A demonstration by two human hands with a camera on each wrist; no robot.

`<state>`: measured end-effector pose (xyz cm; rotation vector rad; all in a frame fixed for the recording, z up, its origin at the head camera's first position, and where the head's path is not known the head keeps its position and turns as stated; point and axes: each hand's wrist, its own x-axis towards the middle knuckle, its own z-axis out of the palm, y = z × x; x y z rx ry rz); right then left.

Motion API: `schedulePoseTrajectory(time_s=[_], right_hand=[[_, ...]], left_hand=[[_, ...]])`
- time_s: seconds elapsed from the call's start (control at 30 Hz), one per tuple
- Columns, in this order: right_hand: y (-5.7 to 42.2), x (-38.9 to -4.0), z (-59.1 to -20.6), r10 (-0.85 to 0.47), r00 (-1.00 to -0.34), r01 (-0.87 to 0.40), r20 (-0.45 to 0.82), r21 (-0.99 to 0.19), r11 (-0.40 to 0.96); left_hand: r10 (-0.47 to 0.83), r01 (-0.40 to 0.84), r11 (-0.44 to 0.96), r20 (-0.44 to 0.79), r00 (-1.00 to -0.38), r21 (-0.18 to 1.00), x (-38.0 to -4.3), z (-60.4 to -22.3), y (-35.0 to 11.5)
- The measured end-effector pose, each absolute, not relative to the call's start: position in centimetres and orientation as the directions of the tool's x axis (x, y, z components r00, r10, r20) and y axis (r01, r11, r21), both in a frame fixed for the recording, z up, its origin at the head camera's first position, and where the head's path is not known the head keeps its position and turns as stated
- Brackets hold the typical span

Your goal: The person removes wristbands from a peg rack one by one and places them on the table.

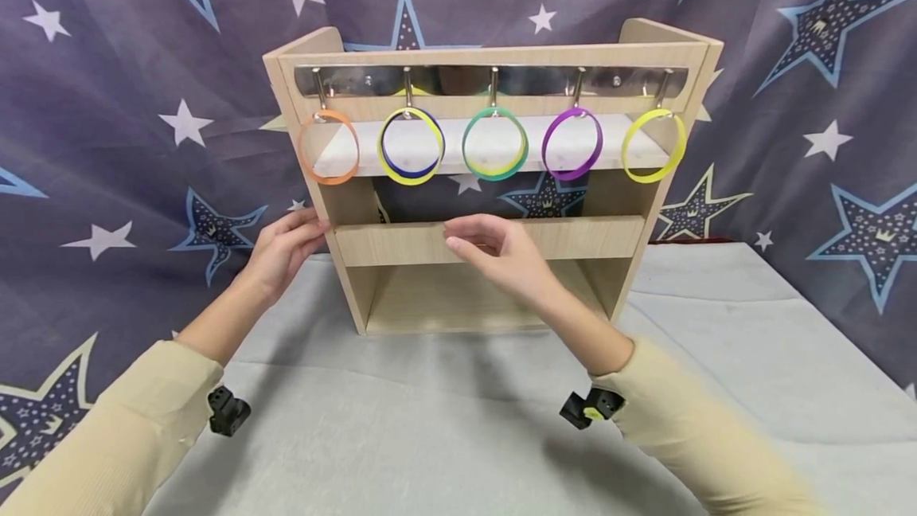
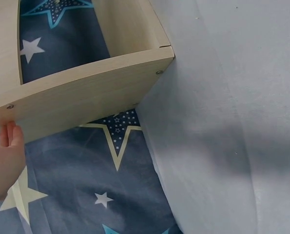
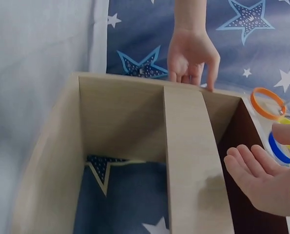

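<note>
A pale wooden rack (image 1: 383, 244) stands upright on the grey cloth. My left hand (image 1: 282, 252) rests its fingertips against the outer left side panel (image 2: 86, 97), as the left wrist view also shows. Before the middle crossbar (image 3: 191, 146) hovers my right hand (image 1: 510, 259), fingers loosely bent and holding nothing. Above it runs a metal hook strip (image 1: 530, 80) hung with thin wristbands: an orange band (image 1: 331, 181), a yellow band (image 1: 410, 181) together with a blue band (image 3: 280, 152), a green band (image 1: 494, 176), a purple band (image 1: 571, 176) and another yellow band (image 1: 648, 179).
A white shelf board (image 1: 451, 158) lies behind the hanging bands. The rack's bottom board (image 1: 458, 301) sits low between the side panels. Grey cloth (image 1: 401, 436) covers the table. Behind hangs a dark curtain (image 1: 236, 118) printed with stars.
</note>
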<state>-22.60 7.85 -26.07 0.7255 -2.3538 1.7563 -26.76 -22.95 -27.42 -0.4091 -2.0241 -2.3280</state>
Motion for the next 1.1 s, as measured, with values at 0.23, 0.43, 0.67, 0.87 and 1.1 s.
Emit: schedulePoseTrajectory(time_s=[0.23, 0.43, 0.67, 0.87, 1.1], right_hand=[[5.4, -23.0, -26.4, -0.28, -0.864, -0.468, 0.417, -0.872, 0.144], [3.4, -23.3, -26.1, -0.265, -0.839, -0.513, 0.476, -0.853, 0.094], [1.6, -23.8, -26.3, -0.248, -0.825, -0.535, 0.508, -0.843, 0.052], [0.1, -24.3, -26.7, -0.224, -0.826, -0.527, 0.518, -0.849, -0.022], [-2.1, -24.5, -26.2, -0.186, -0.877, -0.382, 0.443, -0.878, -0.29]], left_hand=[[0.154, 0.189, -0.177, 0.217, -0.964, 0.966, -27.0, -27.4, -22.8], [0.157, 0.183, -0.167, 0.209, -0.965, 0.969, -27.1, -27.3, -22.7], [0.158, 0.16, -0.162, 0.186, -0.97, 0.974, -26.9, -27.4, -22.7], [0.146, 0.151, -0.159, 0.175, -0.974, 0.976, -26.8, -27.7, -22.7], [0.133, 0.175, -0.134, 0.192, -0.972, 0.975, -27.0, -27.9, -22.8]])
